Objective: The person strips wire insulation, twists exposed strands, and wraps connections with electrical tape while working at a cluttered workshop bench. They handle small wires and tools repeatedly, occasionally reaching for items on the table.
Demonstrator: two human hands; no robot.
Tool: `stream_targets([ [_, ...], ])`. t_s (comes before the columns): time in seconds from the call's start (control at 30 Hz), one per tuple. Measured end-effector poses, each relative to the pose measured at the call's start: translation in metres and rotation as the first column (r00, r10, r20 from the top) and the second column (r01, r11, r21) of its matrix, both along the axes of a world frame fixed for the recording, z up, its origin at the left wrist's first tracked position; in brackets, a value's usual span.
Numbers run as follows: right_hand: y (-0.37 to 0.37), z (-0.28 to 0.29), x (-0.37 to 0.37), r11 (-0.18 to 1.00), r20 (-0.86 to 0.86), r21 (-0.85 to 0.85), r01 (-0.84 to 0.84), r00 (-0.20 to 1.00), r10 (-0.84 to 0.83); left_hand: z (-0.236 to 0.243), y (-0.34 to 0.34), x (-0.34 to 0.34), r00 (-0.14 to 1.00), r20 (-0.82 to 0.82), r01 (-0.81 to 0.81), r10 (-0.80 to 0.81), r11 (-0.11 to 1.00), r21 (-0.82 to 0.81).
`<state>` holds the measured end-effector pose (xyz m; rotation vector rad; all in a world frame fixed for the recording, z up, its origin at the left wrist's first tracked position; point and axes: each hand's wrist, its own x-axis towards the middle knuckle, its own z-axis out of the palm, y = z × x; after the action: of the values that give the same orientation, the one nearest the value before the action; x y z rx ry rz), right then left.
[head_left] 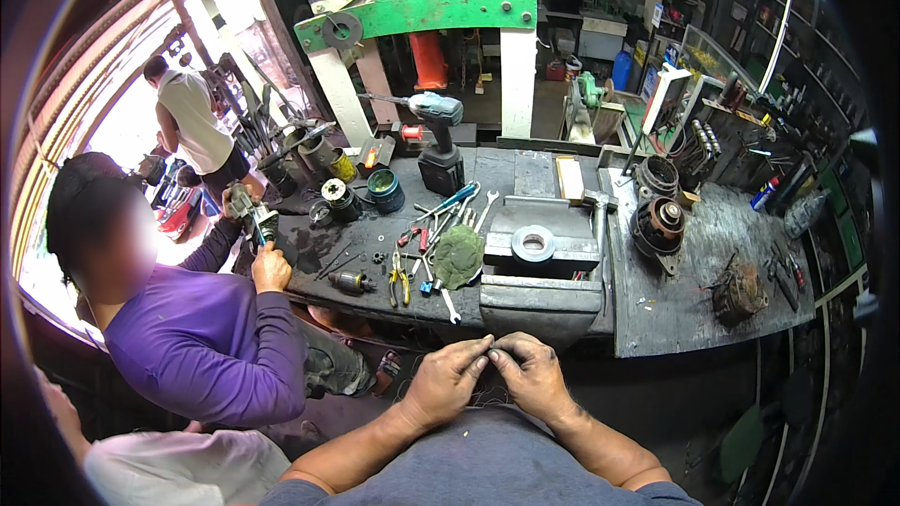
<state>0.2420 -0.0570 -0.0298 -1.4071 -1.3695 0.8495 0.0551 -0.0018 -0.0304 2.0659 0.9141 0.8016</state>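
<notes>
My left hand (446,380) and my right hand (534,377) meet in front of my chest, just short of the bench's front edge. Thumbs and fingers of both are pinched together, tip to tip. Something tiny and dark may be between them, too small to name. Thin wire-like strands (487,395) show below the hands. Straight ahead is a large bench vise (541,298), with a roll of grey tape (532,244) lying on top. Left of the vise lie a crumpled green cloth (459,258), yellow-handled pliers (400,283) and an open-end wrench (451,307).
At the left, a co-worker in a purple shirt (202,342) holds a metal part. A cordless drill (439,145) stands on the bench near a green-and-white press frame (422,11). Motor housings (659,230) sit at right. A small armature (352,281) lies near the front edge.
</notes>
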Motion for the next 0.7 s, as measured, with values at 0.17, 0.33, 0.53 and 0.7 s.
stream_targets([
  [0.17,-0.005,0.003,0.002,0.998,0.041,0.026,-0.051,0.998,0.05,0.003,0.018,-0.012,0.988,0.152,0.094,-0.003,0.796,-0.598],
  [0.33,-0.004,0.006,0.001,0.996,0.083,0.067,-0.064,0.995,0.059,0.009,0.016,-0.011,0.99,0.141,0.063,0.022,0.82,-0.568],
  [0.53,-0.003,0.015,-0.005,0.995,0.236,0.094,-0.043,0.972,0.019,0.012,0.008,-0.012,0.985,0.087,-0.101,0.152,0.897,-0.43],
  [0.7,-0.011,0.025,-0.007,0.99,0.26,0.091,-0.109,0.962,0.082,0.01,0.004,-0.019,0.964,0.162,-0.111,0.209,0.877,-0.467],
])
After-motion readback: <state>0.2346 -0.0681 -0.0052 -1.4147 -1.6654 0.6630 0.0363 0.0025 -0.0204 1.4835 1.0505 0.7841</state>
